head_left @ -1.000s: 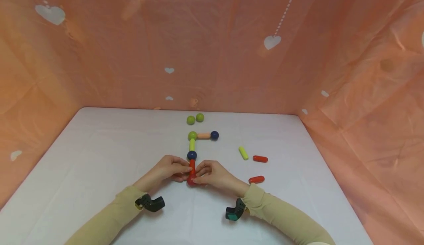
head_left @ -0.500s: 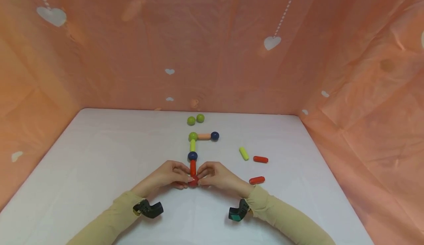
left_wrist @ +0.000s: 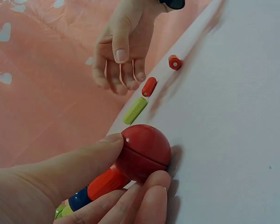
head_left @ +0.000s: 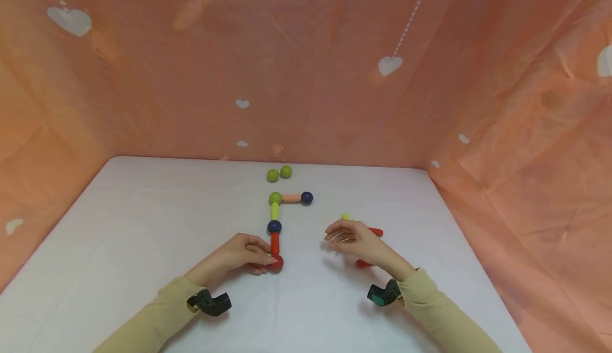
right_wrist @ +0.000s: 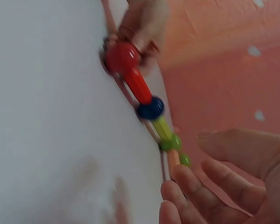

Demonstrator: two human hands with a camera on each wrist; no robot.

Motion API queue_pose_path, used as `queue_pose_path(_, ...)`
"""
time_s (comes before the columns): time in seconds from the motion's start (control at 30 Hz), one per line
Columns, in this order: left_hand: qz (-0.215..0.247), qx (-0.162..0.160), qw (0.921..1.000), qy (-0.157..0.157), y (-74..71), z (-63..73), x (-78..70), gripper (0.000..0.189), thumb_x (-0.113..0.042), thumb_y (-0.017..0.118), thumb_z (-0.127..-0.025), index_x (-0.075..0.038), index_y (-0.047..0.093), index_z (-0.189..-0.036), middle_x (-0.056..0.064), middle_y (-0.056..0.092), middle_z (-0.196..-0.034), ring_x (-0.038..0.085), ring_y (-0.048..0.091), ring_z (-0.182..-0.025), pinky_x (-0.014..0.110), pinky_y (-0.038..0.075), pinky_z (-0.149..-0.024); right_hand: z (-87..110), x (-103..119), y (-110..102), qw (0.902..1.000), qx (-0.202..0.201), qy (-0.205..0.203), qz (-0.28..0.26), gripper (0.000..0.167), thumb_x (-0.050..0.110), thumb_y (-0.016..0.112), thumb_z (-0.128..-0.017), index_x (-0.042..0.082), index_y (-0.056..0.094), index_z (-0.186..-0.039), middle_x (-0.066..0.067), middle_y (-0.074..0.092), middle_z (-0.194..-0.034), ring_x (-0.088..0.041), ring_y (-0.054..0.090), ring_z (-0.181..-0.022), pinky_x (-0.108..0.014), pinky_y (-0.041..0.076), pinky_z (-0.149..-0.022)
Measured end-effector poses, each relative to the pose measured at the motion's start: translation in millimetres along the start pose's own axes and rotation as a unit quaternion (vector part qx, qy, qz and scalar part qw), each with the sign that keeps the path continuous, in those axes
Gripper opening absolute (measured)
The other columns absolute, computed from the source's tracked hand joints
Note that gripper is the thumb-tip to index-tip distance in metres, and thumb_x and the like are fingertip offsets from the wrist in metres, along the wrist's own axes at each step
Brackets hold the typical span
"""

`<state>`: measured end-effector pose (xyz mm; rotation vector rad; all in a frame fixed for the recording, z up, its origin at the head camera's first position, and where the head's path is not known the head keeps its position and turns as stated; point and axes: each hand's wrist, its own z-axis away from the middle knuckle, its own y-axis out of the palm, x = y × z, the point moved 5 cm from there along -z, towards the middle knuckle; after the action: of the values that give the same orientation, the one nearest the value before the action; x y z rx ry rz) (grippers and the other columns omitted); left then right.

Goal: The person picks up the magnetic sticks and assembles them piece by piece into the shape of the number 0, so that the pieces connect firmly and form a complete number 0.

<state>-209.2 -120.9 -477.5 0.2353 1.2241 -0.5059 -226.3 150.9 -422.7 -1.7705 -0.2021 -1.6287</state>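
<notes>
My left hand [head_left: 246,254] pinches a red ball [left_wrist: 146,151] between thumb and fingers at the near end of a joined stick-and-ball line. From that ball a red rod [head_left: 274,243] runs away to a navy ball [head_left: 274,226]. Beyond it a yellow-green rod [head_left: 274,212] reaches a green ball [head_left: 275,198]. There the line bends right along a peach rod [head_left: 291,198] to a second navy ball [head_left: 307,198]. My right hand [head_left: 356,240] is above the table on the right, fingers loosely bent and holding nothing, and partly covers the loose rods.
Around my right hand lie a yellow-green rod [left_wrist: 135,110] and two red rods, one farther back [head_left: 376,232] and one nearer [head_left: 363,264]. Two loose green balls [head_left: 279,173] sit at the back of the white table [head_left: 181,199]. Orange cloth [head_left: 306,103] with hearts hangs behind.
My right hand has let go of the red ball and moved right, over toward the loose rods. The left thumb has shifted from the red rod down onto the red ball.
</notes>
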Motion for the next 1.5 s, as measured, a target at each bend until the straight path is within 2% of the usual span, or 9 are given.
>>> queue_pose_path(0.2,0.003,0.006,1.0000,-0.002,2.4,0.5,-0.6,0.045,-0.018,0.079,-0.080,0.006,0.061,-0.113,0.013,0.071,-0.091,0.020,0.067,-0.074,0.032,0.057,-0.068,26.3,-13.3,-34.7,0.9994,-0.012,0.016,0.030,0.036,0.006,0.066,-0.090,-0.007,0.055,-0.122,-0.021,0.062,-0.115,-0.034,0.058,-0.106,-0.026,0.049,-0.088)
queue_pose_path(0.33,0.002,0.005,1.0000,-0.001,2.2,0.8,-1.7,0.044,-0.018,0.079,-0.080,0.006,0.060,-0.112,0.012,0.071,-0.090,0.020,0.067,-0.073,0.031,0.057,-0.069,43.6,-23.7,-48.0,0.9976,-0.016,0.046,0.048,0.035,0.013,0.068,-0.090,-0.001,0.059,-0.120,-0.017,0.062,-0.117,-0.031,0.057,-0.109,-0.025,0.048,-0.090)
queue_pose_path(0.53,0.006,0.005,0.9999,-0.006,0.6,2.0,-0.5,0.042,-0.021,0.079,-0.080,0.005,0.062,-0.109,0.011,0.071,-0.088,0.019,0.066,-0.073,0.030,0.057,-0.070,61.5,-39.3,-51.8,0.9932,-0.011,0.089,0.075,0.034,0.018,0.072,-0.087,0.005,0.063,-0.117,-0.008,0.062,-0.118,-0.027,0.057,-0.109,-0.026,0.049,-0.088)
queue_pose_path(0.73,0.017,0.010,0.9998,-0.005,0.4,4.3,0.1,0.040,-0.022,0.079,-0.080,0.004,0.064,-0.107,0.011,0.071,-0.087,0.019,0.066,-0.073,0.029,0.057,-0.070,70.8,-46.4,-47.3,0.9907,0.000,0.084,0.107,0.030,0.015,0.073,-0.084,0.012,0.066,-0.113,-0.001,0.064,-0.112,-0.023,0.057,-0.105,-0.030,0.047,-0.092)
queue_pose_path(0.97,0.025,0.015,0.9996,0.001,1.8,4.7,0.3,0.040,-0.022,0.079,-0.080,0.004,0.064,-0.106,0.012,0.071,-0.087,0.019,0.066,-0.072,0.029,0.057,-0.070,73.5,-41.9,-39.2,0.9887,-0.006,0.060,0.138,0.030,0.010,0.074,-0.083,0.011,0.066,-0.113,0.000,0.065,-0.111,-0.020,0.059,-0.101,-0.030,0.048,-0.090)
queue_pose_path(1.23,0.026,0.019,0.9995,0.000,2.4,3.2,3.6,0.040,-0.021,0.079,-0.080,0.004,0.064,-0.107,0.012,0.071,-0.088,0.018,0.066,-0.072,0.028,0.057,-0.069,70.1,-41.3,-35.8,0.9854,-0.024,0.042,0.163,0.027,0.004,0.074,-0.082,0.011,0.067,-0.108,0.003,0.065,-0.100,-0.019,0.056,-0.090,-0.027,0.049,-0.079)
queue_pose_path(1.4,0.022,0.019,0.9996,0.002,2.0,3.2,4.1,0.038,-0.020,0.078,-0.081,0.004,0.064,-0.106,0.012,0.071,-0.088,0.017,0.066,-0.072,0.028,0.057,-0.070,62.9,-37.0,-35.6,0.9840,-0.014,0.031,0.175,0.024,0.006,0.072,-0.085,0.014,0.068,-0.107,0.004,0.065,-0.103,-0.016,0.058,-0.090,-0.027,0.051,-0.079)
queue_pose_path(1.5,0.023,0.018,0.9996,0.002,2.0,3.1,3.5,0.038,-0.021,0.078,-0.081,0.004,0.064,-0.107,0.012,0.071,-0.088,0.018,0.066,-0.072,0.028,0.057,-0.070,54.9,-28.9,-35.3,0.9836,-0.012,0.007,0.180,0.025,0.004,0.071,-0.085,0.016,0.068,-0.107,0.004,0.065,-0.102,-0.015,0.058,-0.090,-0.028,0.052,-0.080)
